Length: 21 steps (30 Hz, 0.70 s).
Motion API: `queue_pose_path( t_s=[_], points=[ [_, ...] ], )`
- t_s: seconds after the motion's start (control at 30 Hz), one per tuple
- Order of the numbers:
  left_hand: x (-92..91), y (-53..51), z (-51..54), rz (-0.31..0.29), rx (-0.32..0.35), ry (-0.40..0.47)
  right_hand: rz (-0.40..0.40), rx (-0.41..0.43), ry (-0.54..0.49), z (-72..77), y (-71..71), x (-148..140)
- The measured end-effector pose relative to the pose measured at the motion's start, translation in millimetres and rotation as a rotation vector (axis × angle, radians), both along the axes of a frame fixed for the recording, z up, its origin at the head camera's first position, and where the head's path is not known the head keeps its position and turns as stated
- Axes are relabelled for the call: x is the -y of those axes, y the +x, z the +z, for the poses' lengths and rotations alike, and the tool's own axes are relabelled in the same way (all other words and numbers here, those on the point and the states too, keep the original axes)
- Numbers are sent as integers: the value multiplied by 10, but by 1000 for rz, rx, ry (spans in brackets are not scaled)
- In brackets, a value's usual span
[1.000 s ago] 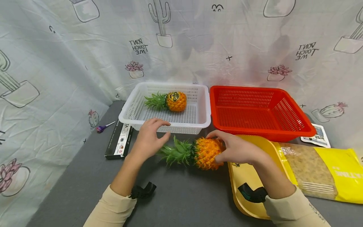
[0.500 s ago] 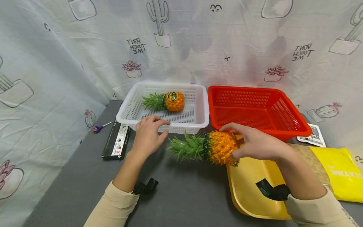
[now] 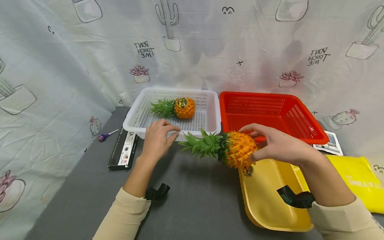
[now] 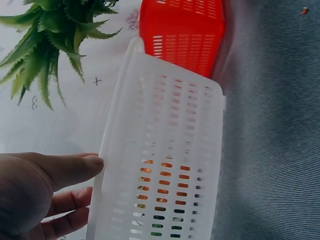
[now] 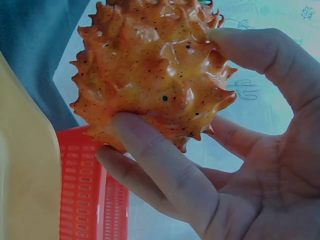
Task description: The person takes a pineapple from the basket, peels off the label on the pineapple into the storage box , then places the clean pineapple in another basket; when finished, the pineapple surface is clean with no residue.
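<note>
A toy pineapple (image 3: 240, 149), green leaves pointing left, is held in the air by my right hand (image 3: 277, 145) above the table and the near-left edge of the yellow tray. In the right wrist view the fingers and thumb grip the pineapple's orange body (image 5: 155, 70). My left hand (image 3: 157, 138) hangs at the front rim of the white basket (image 3: 135, 129), fingers loosely bent with nothing in them. The left wrist view has that hand (image 4: 45, 195) beside the basket's rim; whether it touches is unclear. A second pineapple (image 3: 184, 108) lies inside the white basket.
Right of the white basket stands a red basket (image 3: 270, 136). The yellow tray (image 3: 270, 200) lies in front of it, with a yellow bag (image 3: 357, 180) and a white packet (image 3: 331, 143) further right. A black box (image 3: 118, 153) and a lollipop (image 3: 103, 137) lie at the left.
My right hand has lifted the pineapple from the table and carried it a little rightward. The left hand has moved slightly up in view, staying by the white basket's front.
</note>
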State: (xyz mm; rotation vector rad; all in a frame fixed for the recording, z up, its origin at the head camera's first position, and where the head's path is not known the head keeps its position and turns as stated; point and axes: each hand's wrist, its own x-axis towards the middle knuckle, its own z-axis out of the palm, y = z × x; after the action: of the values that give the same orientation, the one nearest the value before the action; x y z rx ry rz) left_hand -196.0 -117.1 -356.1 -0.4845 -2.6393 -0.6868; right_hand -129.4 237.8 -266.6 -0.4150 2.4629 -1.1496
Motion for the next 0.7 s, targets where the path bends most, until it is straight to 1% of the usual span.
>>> queue_pose_path(
  t_s=[0.1, 0.23, 0.3, 0.43, 0.57, 0.7],
  points=[
    [11, -9, 18, -1, 15, 3, -9, -4, -17, 44, -13, -11],
    [15, -25, 16, -13, 17, -6, -50, 60, -84, 79, -32, -66],
    [13, -33, 14, -19, 11, -7, -73, 82, -99, 91, -57, -110],
    [17, -37, 18, -25, 4, -8, -102, 75, -97, 107, -143, -216],
    [30, -27, 19, -17, 6, -11, -121, 88, -117, 114, -238, -331],
    [28, -24, 6, -17, 11, -15, -149, 101, -110, 116, -300, -477]
  ],
)
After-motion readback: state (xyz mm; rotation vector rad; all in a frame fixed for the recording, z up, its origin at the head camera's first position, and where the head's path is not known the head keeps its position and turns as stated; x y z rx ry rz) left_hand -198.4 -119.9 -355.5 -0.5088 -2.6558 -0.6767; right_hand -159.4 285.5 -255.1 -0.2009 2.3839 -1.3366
